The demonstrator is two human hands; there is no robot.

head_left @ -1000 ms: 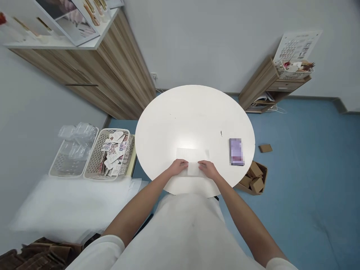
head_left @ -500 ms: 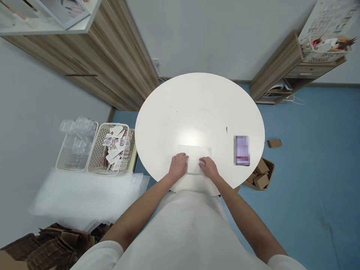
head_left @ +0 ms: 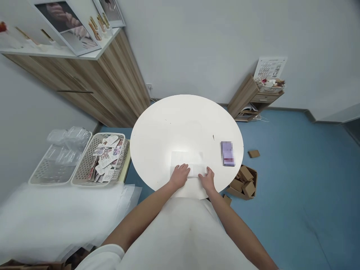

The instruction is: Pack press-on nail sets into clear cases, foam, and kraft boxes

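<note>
On the round white table (head_left: 182, 120), close to its front edge, lies a thin white sheet (head_left: 185, 156) with its near part folded over. The folded part looks like a flat packet, and what it may contain is hidden. My left hand (head_left: 180, 177) rests on the left of the fold, fingers stretched out flat. At the right end of the fold, my right hand (head_left: 207, 180) grips the sheet between thumb and curled fingers. To the right on the tabletop lies a purple pack (head_left: 227, 153), its print blurred.
Left of the table stand a basket of printed cards (head_left: 73, 179) and a basket of clear plastic boxes (head_left: 31, 180). White translucent sheets (head_left: 64, 210) are stacked nearer me. A carton of small brown boxes (head_left: 255, 182) sits on the floor at right. Cabinets (head_left: 123, 82) stand behind.
My view has tilted up and shifted right. The left hand has flattened out on the fold, and the right hand has moved to the fold's right end.
</note>
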